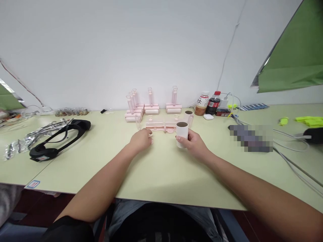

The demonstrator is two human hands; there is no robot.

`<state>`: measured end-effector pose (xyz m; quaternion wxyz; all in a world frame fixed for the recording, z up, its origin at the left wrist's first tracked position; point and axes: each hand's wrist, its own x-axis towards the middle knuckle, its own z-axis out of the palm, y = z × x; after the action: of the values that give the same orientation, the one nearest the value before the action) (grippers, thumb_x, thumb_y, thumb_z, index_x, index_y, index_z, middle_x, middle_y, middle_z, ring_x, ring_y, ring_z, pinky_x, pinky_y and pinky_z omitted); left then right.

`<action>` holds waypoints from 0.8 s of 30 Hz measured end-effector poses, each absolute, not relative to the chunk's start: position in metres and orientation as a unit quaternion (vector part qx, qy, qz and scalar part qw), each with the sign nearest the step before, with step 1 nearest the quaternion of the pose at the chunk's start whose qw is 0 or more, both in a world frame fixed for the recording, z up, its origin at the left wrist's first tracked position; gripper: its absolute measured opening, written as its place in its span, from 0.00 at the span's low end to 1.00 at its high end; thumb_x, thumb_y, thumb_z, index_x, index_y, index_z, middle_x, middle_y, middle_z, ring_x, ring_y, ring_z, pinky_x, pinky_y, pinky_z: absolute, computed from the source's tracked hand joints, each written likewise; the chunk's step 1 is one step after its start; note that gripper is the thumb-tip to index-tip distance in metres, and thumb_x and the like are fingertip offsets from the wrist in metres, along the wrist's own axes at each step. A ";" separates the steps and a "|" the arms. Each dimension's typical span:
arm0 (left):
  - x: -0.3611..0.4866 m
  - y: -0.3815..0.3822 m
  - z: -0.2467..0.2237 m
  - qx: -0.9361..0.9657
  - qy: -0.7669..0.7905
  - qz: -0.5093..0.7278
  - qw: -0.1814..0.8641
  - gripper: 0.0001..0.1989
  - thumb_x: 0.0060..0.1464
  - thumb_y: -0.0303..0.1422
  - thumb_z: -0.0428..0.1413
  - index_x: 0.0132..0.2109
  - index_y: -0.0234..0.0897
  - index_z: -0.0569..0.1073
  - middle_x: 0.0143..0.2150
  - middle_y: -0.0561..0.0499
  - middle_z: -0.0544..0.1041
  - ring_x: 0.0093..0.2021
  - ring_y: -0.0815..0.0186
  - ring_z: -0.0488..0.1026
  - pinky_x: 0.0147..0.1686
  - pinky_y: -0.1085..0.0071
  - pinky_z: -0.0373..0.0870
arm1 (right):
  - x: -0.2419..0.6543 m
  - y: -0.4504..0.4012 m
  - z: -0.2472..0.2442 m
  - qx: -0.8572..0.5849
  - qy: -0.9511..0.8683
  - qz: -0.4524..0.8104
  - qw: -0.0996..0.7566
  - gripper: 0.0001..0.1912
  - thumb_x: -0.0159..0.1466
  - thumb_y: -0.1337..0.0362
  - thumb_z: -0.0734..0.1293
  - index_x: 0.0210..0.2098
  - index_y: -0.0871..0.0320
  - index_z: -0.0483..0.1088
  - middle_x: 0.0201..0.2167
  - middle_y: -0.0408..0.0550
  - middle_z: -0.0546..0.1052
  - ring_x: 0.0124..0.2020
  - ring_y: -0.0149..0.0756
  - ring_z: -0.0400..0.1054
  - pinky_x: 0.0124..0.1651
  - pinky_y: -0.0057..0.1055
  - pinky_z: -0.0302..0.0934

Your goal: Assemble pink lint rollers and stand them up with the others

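My right hand [193, 144] is wrapped round a white lint roller refill roll [182, 134], held upright with its brown cardboard core facing up. My left hand [141, 139] is closed with its fingers curled; a small pale pink bit [151, 139] shows at its fingertips, too little to name. Just beyond the hands lie two pink lint roller covers [155, 125] with clear tops. A second refill roll [188, 115] stands behind the held one, beside a clear handle piece [190, 120]. Another clear handle piece [138, 121] stands behind my left hand.
Several assembled pink lint rollers [174, 107] stand along the wall. To their right are an amber drink bottle [202, 104] and a cola bottle [213, 103]. A black headset [63, 141] and bagged cables lie left; a pixelated dark object [249, 138] and cables lie right.
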<state>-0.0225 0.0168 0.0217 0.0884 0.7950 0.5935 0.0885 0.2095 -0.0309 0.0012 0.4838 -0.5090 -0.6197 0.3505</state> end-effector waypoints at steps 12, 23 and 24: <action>-0.008 0.006 0.004 0.864 0.474 0.112 0.128 0.14 0.54 0.27 0.49 0.45 0.38 0.75 0.48 0.44 0.76 0.43 0.57 0.74 0.40 0.66 0.67 | 0.206 -0.033 0.002 -0.497 -0.652 0.361 0.444 0.19 0.54 0.50 0.68 0.34 0.58 0.66 0.29 0.44 0.67 0.30 0.35 0.59 0.32 0.31 0.53; -0.015 0.003 0.012 0.904 0.377 0.120 0.164 0.20 0.50 0.23 0.48 0.49 0.39 0.73 0.46 0.46 0.76 0.43 0.58 0.73 0.40 0.66 0.68 | 0.208 -0.032 -0.001 -0.486 -0.668 0.358 0.435 0.18 0.56 0.51 0.68 0.36 0.58 0.67 0.31 0.45 0.69 0.31 0.35 0.60 0.32 0.31 0.52; -0.014 0.004 0.012 0.903 0.381 0.131 0.146 0.19 0.52 0.25 0.49 0.51 0.38 0.73 0.48 0.45 0.76 0.46 0.57 0.72 0.43 0.64 0.68 | 0.208 -0.032 -0.002 -0.486 -0.669 0.357 0.436 0.18 0.56 0.51 0.68 0.36 0.58 0.67 0.31 0.45 0.69 0.31 0.35 0.60 0.32 0.31 0.53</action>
<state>-0.0139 0.0036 0.0117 0.1459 0.9034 0.3815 0.1308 0.2079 -0.0322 -0.0015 0.4356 -0.4856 -0.6686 0.3571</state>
